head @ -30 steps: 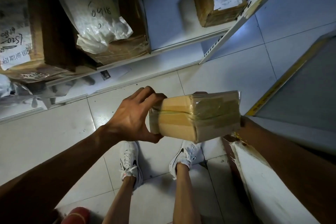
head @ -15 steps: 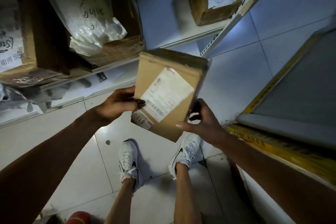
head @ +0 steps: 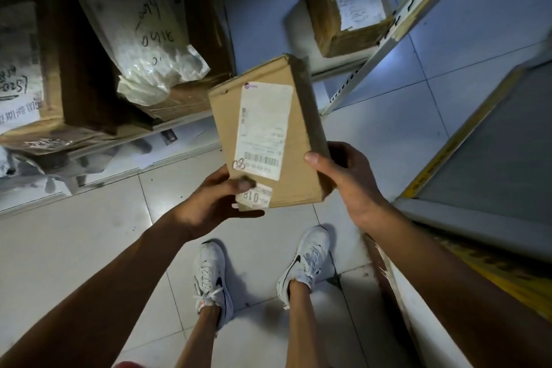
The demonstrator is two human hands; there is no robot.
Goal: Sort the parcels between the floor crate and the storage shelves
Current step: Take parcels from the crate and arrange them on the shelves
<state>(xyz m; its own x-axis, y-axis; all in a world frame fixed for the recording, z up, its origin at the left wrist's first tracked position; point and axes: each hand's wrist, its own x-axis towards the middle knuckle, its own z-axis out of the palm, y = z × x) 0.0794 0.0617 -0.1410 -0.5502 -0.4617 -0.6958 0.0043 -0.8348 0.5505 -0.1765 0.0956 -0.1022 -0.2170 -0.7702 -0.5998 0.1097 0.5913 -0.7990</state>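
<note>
The brown parcel (head: 268, 134) is in the middle of the frame, held up over the floor. The left hand (head: 215, 203) pinches its bottom corner and the right hand (head: 343, 176) grips its right edge. The label faces up, so this looks like the checking step. Next, find a free spot on the shelf (head: 263, 3), upper middle.

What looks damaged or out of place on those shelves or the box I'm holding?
Nothing on the held box looks damaged; both labels sit flat. On the shelf, the white plastic-wrapped parcel stands out: its crumpled end hangs past the box beneath it. Loose wrapping also lies bunched under the lowest shelf.
</note>
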